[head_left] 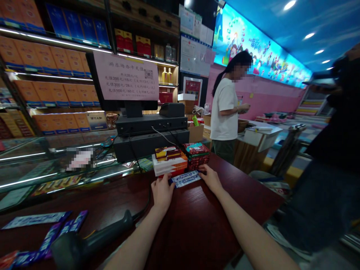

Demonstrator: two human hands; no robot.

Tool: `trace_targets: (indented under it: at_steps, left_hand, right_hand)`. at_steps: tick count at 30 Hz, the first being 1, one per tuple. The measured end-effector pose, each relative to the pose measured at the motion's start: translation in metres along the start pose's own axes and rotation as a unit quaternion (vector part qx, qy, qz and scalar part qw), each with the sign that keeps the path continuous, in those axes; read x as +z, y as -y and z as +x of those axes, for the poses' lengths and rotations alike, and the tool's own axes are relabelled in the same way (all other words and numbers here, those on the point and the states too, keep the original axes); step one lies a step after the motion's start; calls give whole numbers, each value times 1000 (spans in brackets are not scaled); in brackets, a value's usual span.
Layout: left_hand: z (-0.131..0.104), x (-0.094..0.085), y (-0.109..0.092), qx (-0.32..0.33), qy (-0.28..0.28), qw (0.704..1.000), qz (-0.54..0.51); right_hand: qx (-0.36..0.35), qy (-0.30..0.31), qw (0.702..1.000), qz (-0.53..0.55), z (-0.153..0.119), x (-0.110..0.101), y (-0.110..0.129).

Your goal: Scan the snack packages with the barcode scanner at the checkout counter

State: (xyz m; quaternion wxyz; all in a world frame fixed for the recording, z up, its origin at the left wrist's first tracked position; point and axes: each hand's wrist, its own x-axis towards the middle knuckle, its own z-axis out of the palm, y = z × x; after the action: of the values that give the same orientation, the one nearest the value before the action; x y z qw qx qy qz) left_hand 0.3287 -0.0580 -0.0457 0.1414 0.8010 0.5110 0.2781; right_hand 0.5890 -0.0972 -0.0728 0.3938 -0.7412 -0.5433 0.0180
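Observation:
A blue-and-white snack packet (187, 179) lies flat on the dark red-brown counter, perhaps one of two side by side. My left hand (163, 191) pinches its left end with bent fingers. At the other end, the fingertips of my right hand (210, 179) close on the packet's edge. Just behind it stand a stack of white and orange boxes (170, 164) and a pile of dark red packages (197, 150). More blue and purple packets (50, 236) lie at the lower left, beside a black barcode scanner (92, 240).
A black monitor with a pink sign (125, 77) rises behind the counter (194, 228). The scanner's cable runs near my left forearm. A glass display case (56, 165) is on the left. One person in a white shirt (225, 108) stands beyond; another in dark clothes is at right.

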Motion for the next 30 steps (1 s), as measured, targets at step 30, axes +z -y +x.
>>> trace_targets:
  at_steps: [30]
  left_hand:
    - [-12, -20, -5, 19, -39, 999, 25]
  right_hand:
    - [-23, -11, 997, -68, -14, -15, 7]
